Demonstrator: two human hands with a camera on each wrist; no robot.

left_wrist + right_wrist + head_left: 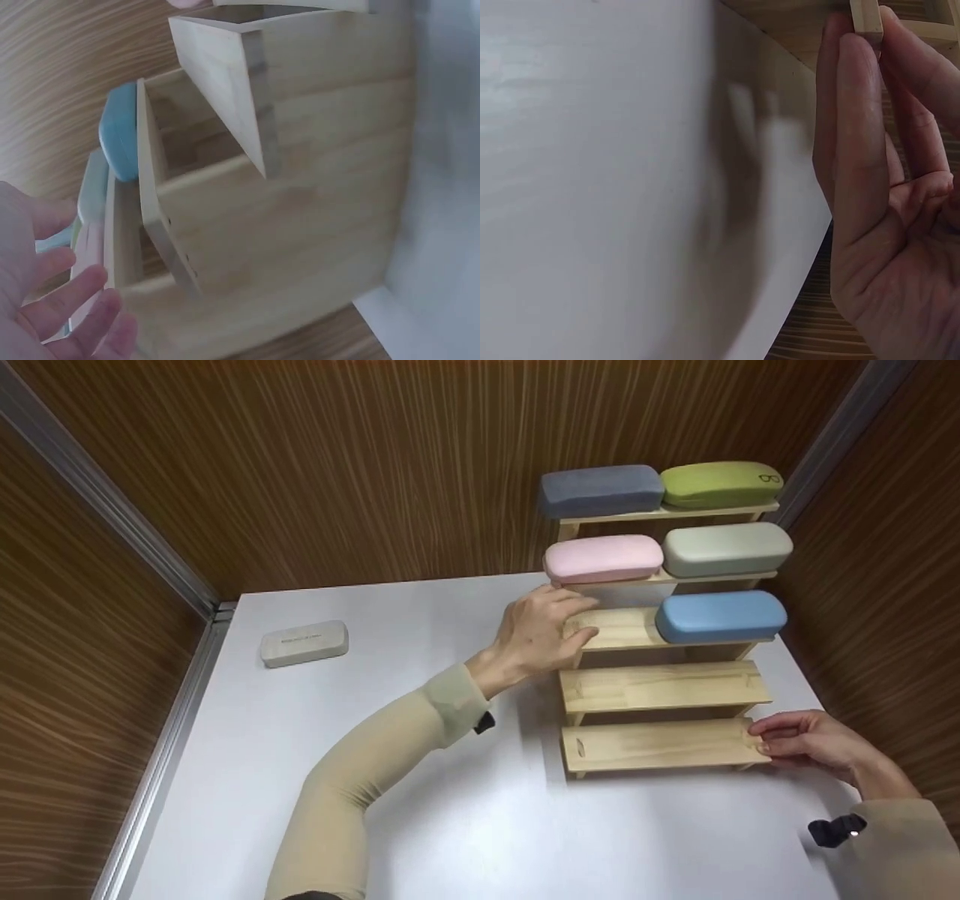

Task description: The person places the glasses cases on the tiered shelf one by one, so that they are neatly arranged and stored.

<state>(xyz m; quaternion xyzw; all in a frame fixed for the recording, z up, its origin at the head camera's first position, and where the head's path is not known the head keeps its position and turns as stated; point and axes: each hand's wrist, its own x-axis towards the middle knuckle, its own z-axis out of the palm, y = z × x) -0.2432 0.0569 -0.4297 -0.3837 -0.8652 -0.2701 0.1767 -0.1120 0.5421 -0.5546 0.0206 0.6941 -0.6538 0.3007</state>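
Observation:
A stepped wooden rack (660,746) stands on the right of the white table. My right hand (821,746) pinches the right end of its lowest step; the right wrist view shows thumb and fingers on either side of the wooden edge (867,19). My left hand (536,630) is at the rack's left side by the middle step, its fingers extended and holding nothing. Just above it lies a pink glasses case (604,558). On the middle step, to the right, sits a blue glasses case (720,616). The left wrist view shows the rack's side panel (300,202) beside the fingers.
The top step carries a grey-blue case (601,489) and a lime green case (721,484). A pale green case (727,549) sits beside the pink one. Far left on the table (450,840) lies an off-white case (305,643). Wood-grain panels (375,472) enclose the table.

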